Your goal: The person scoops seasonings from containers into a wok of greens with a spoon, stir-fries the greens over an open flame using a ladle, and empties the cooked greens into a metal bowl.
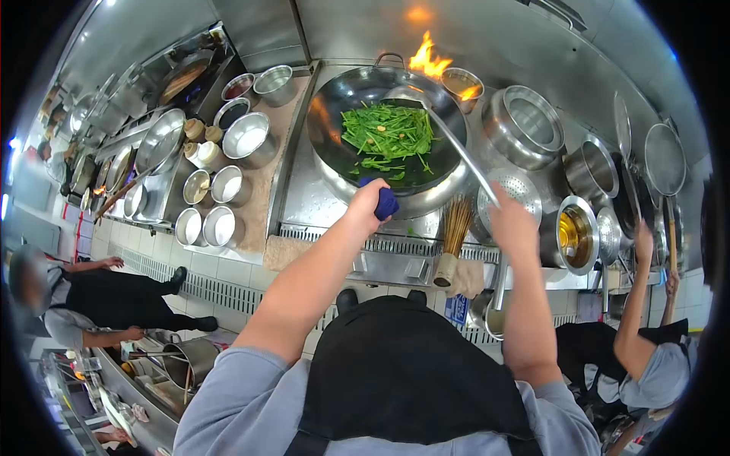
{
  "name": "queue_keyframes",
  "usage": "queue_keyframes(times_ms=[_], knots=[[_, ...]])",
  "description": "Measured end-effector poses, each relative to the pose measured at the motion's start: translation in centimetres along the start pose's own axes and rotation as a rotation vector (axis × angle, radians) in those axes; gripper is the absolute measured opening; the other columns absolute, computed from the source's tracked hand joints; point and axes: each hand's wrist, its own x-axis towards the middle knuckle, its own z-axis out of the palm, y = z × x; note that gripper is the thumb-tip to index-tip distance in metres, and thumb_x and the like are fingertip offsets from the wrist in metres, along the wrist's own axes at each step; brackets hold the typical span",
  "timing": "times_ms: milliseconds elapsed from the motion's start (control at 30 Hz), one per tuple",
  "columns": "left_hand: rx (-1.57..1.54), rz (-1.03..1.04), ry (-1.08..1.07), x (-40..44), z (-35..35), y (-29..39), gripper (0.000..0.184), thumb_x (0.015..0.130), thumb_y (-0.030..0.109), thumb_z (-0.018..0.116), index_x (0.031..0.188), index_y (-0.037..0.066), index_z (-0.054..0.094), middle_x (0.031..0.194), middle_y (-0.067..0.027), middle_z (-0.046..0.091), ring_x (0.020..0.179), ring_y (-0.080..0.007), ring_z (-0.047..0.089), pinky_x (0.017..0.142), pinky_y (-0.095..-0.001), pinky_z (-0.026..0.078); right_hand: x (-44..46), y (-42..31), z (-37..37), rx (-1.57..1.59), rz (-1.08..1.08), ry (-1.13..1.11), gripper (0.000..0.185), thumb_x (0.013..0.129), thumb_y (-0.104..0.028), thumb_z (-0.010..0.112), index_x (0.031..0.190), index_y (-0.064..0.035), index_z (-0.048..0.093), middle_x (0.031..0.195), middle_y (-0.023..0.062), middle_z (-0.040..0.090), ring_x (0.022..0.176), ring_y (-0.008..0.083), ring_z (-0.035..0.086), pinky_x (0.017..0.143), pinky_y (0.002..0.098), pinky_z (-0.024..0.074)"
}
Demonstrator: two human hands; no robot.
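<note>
My left hand is closed around a dark blue cloth at the near rim of a large black wok. Chopped green leafy vegetables with a few pale pieces lie inside the wok. My right hand, slightly blurred, grips the long metal handle of a ladle. The ladle's head rests over the far side of the wok, beside the greens. Orange flames rise behind the wok's far rim.
Metal seasoning pots stand at left. A bamboo brush, a perforated strainer, stacked pots and an oil-filled pot are at right. Co-workers stand at left and right, the latter holding long-handled tools.
</note>
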Motion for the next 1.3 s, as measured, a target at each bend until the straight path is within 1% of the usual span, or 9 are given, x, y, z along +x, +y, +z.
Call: queue_keyframes(times_ms=[167, 200, 367, 567, 700, 967, 1200, 1267, 1300], knots=[[0.041, -0.034, -0.047, -1.8, -0.6, 0.6, 0.039, 0.079, 0.048, 0.071, 0.089, 0.015, 0.052, 0.070, -0.0035, 0.057, 0.055, -0.0179, 0.055, 0.044, -0.0336, 0.039, 0.7, -1.7, 6.7, -0.099, -0.074, -0.150, 0.053, 0.092, -0.025, 0.052, 0.142, -0.0207, 0.036, 0.093, 0.0192, 0.064, 0.083, 0.0384, 0.064, 0.073, 0.0479, 0.0516], [0.129, -0.044, -0.130, -0.9, -2.0, -0.2, 0.050, 0.076, 0.064, 0.067, 0.093, 0.018, 0.058, 0.075, 0.0013, 0.059, 0.068, -0.0146, 0.056, 0.058, -0.0318, 0.043, 0.4, -1.5, 6.5, -0.108, -0.093, -0.149, 0.053, 0.092, -0.025, 0.052, 0.142, -0.0207, 0.036, 0.093, 0.0192, 0.064, 0.083, 0.0384, 0.064, 0.073, 0.0479, 0.0516], [0.042, -0.094, -0.180, -5.2, -3.8, -1.7, 0.043, 0.080, 0.056, 0.068, 0.093, 0.017, 0.059, 0.076, 0.0021, 0.059, 0.064, -0.0120, 0.055, 0.058, -0.0306, 0.044, 0.4, -0.3, 4.3, 0.011, -0.046, -0.339, 0.060, 0.088, -0.022, 0.056, 0.144, -0.0265, 0.034, 0.102, 0.0211, 0.064, 0.086, 0.0406, 0.063, 0.079, 0.0478, 0.0499], [-0.105, -0.094, -0.204, -6.2, -7.7, -3.9, 0.031, 0.083, 0.042, 0.071, 0.092, 0.014, 0.059, 0.073, 0.0034, 0.058, 0.056, -0.0084, 0.053, 0.048, -0.0240, 0.042, 1.0, 0.0, 1.1, -0.120, -0.071, -0.049, 0.055, 0.085, -0.017, 0.058, 0.138, -0.0243, 0.045, 0.092, 0.0186, 0.065, 0.083, 0.0384, 0.063, 0.076, 0.0479, 0.0502], [-0.134, -0.046, -0.152, -6.7, -8.2, -3.9, 0.030, 0.083, 0.040, 0.071, 0.090, 0.013, 0.060, 0.073, 0.0024, 0.059, 0.056, -0.0087, 0.054, 0.047, -0.0239, 0.043, 2.0, -0.4, 0.2, -0.157, -0.238, 0.068, 0.068, 0.081, -0.005, 0.055, 0.143, -0.0226, 0.036, 0.104, 0.0177, 0.059, 0.084, 0.0354, 0.063, 0.072, 0.0448, 0.0519], [-0.104, -0.051, -0.211, -6.8, -8.4, -3.5, 0.032, 0.083, 0.041, 0.069, 0.092, 0.012, 0.061, 0.073, 0.0011, 0.059, 0.055, -0.0105, 0.053, 0.048, -0.0248, 0.044, 1.1, -3.2, 5.3, -0.473, -0.394, -0.074, 0.066, 0.082, 0.000, 0.049, 0.145, -0.0121, 0.033, 0.102, 0.0151, 0.055, 0.087, 0.0284, 0.063, 0.071, 0.0386, 0.0543], [-0.084, -0.072, -0.191, -6.4, -9.3, -3.9, 0.029, 0.084, 0.038, 0.070, 0.093, 0.012, 0.061, 0.077, 0.0012, 0.061, 0.059, -0.0093, 0.055, 0.050, -0.0259, 0.044, 2.3, -2.3, 7.0, -0.003, -0.417, -0.077, 0.068, 0.080, 0.000, 0.051, 0.144, -0.0134, 0.036, 0.102, 0.0158, 0.060, 0.083, 0.0245, 0.065, 0.071, 0.0383, 0.0536], [-0.084, -0.075, -0.191, -7.1, -8.9, -3.5, 0.029, 0.084, 0.038, 0.070, 0.094, 0.012, 0.061, 0.077, 0.0014, 0.061, 0.060, -0.0092, 0.055, 0.051, -0.0261, 0.045, 2.4, -2.1, 6.4, 0.649, -0.247, -0.288, 0.068, 0.077, 0.002, 0.053, 0.142, -0.0099, 0.039, 0.086, 0.0060, 0.060, 0.074, 0.0206, 0.062, 0.063, 0.0351, 0.0503], [-0.085, -0.085, -0.165, -7.6, -8.7, -3.3, 0.029, 0.084, 0.037, 0.070, 0.094, 0.011, 0.061, 0.078, 0.0015, 0.061, 0.060, -0.0093, 0.055, 0.051, -0.0263, 0.045, 1.9, -1.9, 5.7, 0.646, -0.256, -0.281, 0.068, 0.077, 0.002, 0.053, 0.142, -0.0099, 0.039, 0.086, 0.0060, 0.060, 0.074, 0.0206, 0.062, 0.063, 0.0351, 0.0503]])
